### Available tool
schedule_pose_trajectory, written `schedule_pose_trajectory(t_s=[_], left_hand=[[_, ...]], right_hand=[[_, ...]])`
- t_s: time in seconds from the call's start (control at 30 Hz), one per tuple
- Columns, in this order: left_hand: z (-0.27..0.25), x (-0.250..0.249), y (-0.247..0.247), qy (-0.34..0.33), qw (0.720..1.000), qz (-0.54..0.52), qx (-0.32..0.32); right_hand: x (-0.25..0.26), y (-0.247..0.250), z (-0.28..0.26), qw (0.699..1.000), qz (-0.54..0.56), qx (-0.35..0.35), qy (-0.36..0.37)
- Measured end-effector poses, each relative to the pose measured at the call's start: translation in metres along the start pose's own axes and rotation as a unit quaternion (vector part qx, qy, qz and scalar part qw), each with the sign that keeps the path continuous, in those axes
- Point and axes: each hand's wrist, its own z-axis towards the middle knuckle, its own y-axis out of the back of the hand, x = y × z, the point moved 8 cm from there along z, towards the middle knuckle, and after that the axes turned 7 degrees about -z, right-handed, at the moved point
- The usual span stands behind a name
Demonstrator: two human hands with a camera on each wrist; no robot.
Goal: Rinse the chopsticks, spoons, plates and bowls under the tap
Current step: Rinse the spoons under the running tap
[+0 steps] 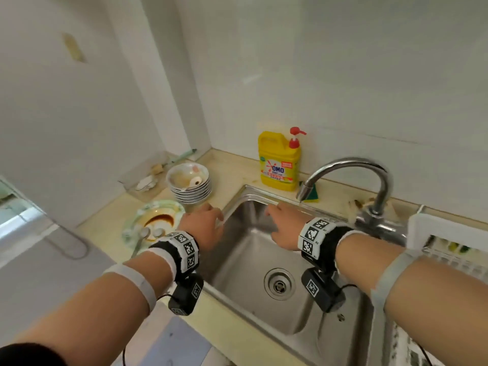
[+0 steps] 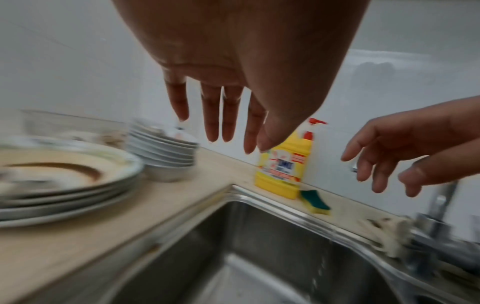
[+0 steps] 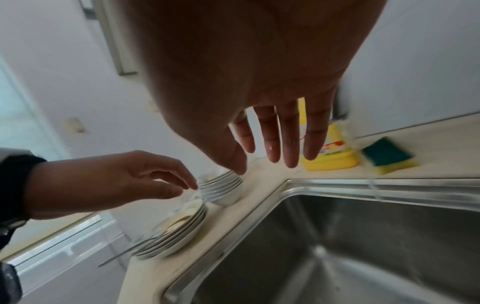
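A stack of dirty white bowls (image 1: 191, 184) stands on the beige counter left of the steel sink (image 1: 266, 262). In front of it lies a stack of plates (image 1: 155, 220), the top one smeared with brown sauce, with metal spoons (image 1: 144, 235) on it. My left hand (image 1: 204, 223) hovers empty over the sink's left rim, right beside the bowls (image 2: 166, 152) and plates (image 2: 64, 181), fingers straight. My right hand (image 1: 281, 225) hangs empty over the basin below the tap (image 1: 351, 178), fingers spread. No water is seen running. I see no chopsticks.
A yellow detergent bottle (image 1: 280, 163) with a red pump and a green-yellow sponge (image 1: 311, 194) stand behind the sink. A white drying rack (image 1: 449, 244) sits at the right. A clear container (image 1: 144, 178) stands in the counter's far left corner. Walls close in at back and left.
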Motion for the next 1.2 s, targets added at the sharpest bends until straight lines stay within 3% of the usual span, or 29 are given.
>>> schedule_pose_trajectory(t_s=[0.23,0.47,0.53,0.6,0.67,0.83,0.93,1.07,1.2], left_hand=[[-0.012,0.174,0.024,0.112,0.994,0.005,0.005],[0.015,0.259,0.05,0.08,0.997,-0.005,-0.008],[0.023,0.268,0.051,0.058,0.998,-0.003,-0.002],[0.03,0.272,0.049,0.038,0.999,-0.006,0.007],[0.036,0.276,0.046,0.024,0.999,-0.014,0.015],[0.042,0.281,0.038,0.016,0.999,-0.031,0.028],[0.044,0.28,0.041,0.022,0.998,-0.056,0.028],[0.051,0.26,0.06,0.004,0.995,-0.105,0.0],[0.064,0.204,0.08,-0.059,0.987,-0.142,-0.04]], right_hand=[[0.136,-0.018,0.097,0.994,0.05,0.068,0.075],[0.216,-0.025,0.171,0.989,0.096,0.097,0.057],[0.23,-0.048,0.18,0.979,0.092,0.178,0.032],[0.24,-0.082,0.176,0.945,0.141,0.294,-0.011],[0.246,-0.105,0.171,0.913,0.211,0.347,-0.049],[0.259,-0.111,0.17,0.896,0.316,0.308,-0.054],[0.252,-0.101,0.176,0.905,0.352,0.232,-0.056],[0.219,-0.076,0.177,0.911,0.391,0.112,-0.065],[0.158,-0.058,0.154,0.903,0.418,0.021,-0.095]])
